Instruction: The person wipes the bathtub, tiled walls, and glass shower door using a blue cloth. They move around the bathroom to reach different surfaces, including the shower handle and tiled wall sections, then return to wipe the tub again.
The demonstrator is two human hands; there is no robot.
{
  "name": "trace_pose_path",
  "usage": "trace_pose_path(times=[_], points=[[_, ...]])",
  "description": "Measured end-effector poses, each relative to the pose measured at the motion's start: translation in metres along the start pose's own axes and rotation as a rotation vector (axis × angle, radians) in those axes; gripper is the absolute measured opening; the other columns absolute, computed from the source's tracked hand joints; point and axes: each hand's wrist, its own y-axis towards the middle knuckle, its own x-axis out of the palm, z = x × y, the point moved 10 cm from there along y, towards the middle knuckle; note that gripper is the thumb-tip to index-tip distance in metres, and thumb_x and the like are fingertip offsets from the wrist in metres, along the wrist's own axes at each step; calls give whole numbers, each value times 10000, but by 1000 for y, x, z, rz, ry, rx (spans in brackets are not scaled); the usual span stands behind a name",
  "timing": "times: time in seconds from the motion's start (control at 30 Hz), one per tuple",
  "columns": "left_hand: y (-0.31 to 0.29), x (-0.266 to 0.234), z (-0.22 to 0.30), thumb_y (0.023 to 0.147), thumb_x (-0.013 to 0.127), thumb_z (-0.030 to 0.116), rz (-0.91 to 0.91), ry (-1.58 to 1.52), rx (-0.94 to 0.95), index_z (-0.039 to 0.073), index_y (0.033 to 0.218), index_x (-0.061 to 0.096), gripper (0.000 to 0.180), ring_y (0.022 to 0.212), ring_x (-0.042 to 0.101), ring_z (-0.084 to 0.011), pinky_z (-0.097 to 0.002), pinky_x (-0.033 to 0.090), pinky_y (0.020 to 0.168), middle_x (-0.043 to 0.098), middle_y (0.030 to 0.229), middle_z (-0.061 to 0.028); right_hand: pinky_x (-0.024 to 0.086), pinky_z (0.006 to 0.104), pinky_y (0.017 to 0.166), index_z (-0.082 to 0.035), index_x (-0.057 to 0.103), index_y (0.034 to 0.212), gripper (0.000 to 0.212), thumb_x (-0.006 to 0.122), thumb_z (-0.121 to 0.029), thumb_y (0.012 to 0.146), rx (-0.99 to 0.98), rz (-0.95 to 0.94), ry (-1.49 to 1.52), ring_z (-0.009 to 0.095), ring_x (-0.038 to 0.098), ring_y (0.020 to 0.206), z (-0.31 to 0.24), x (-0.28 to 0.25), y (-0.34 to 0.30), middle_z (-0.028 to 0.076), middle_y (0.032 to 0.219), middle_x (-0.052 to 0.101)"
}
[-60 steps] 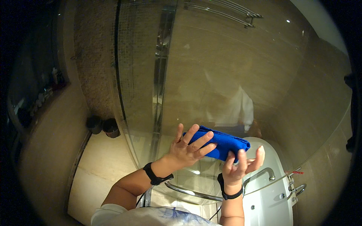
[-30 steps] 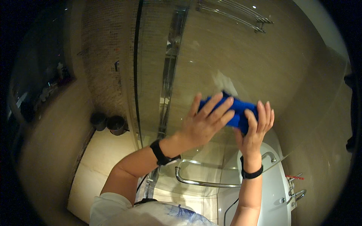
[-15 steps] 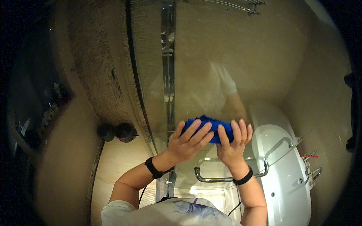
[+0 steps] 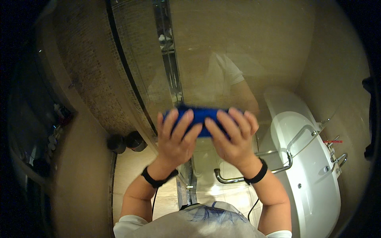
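Blue cloth (image 4: 204,114), slightly blurred, lies under the left hand (image 4: 176,139) and right hand (image 4: 236,139), each grasping one end. Behind the right wrist passes a chrome handle (image 4: 230,181); a white bathtub (image 4: 317,206) sits right of both hands, dark bins (image 4: 136,142) left.

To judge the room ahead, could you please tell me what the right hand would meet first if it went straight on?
Beyond the blue cloth it touches, the right hand would probably meet the glass panel first, though depth is unclear.
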Motion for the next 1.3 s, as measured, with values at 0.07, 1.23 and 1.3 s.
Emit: trace_pose_path(times=[0.07, 1.23, 1.3], points=[[-44, 10, 13, 833, 621, 113, 5, -3, 27, 203, 1151, 604, 331, 1355, 338, -311, -524, 159, 1160, 494, 1376, -43, 325, 407, 1006, -197, 679, 1127, 351, 642, -175, 778, -21, -75, 47, 202, 508, 1151, -15, 10, -35, 9, 1223, 590], [-29, -2, -9, 814, 655, 103, -11, -42, 43, 205, 1057, 725, 273, 1279, 482, -273, -446, 297, 1113, 591, 1299, -13, 360, 387, 925, -208, 705, 1042, 345, 683, -172, 700, 17, -64, 96, 183, 558, 1030, 2, 20, -33, -8, 1142, 642], [-48, 10, -7, 809, 660, 109, -61, -64, 6, 197, 1031, 727, 248, 1287, 473, -276, -455, 285, 1123, 588, 1301, -16, 362, 386, 920, -214, 715, 1024, 328, 687, -167, 701, 38, -25, 126, 176, 545, 1046, -4, 22, -55, -17, 1165, 627]])
